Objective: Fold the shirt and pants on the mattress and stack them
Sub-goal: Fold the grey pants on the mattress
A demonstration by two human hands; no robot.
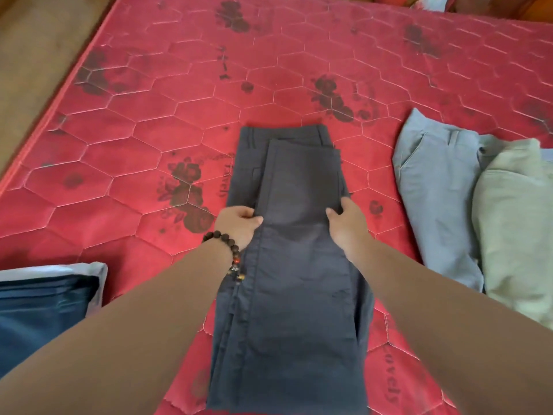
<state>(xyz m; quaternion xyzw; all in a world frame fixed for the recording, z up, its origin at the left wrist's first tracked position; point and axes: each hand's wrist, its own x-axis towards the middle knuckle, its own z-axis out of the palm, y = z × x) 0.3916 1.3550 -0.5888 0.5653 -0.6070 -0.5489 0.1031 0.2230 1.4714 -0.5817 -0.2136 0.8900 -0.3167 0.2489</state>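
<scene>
Dark grey pants (296,265) lie lengthwise on the red quilted mattress (179,115), folded over so the leg ends rest near the waistband at the far end. My left hand (239,224), with a bead bracelet on its wrist, pinches the left edge of the pants about halfway along. My right hand (347,223) grips the right edge at the same height. A folded dark blue garment (39,307) on top of a white one lies at the near left. No unfolded shirt shows.
Light blue-grey pants (434,187) and a beige garment (514,226) lie folded side by side at the right. The mattress's left edge borders a brown floor (36,55). Some cloth shows beyond the far right corner (431,3).
</scene>
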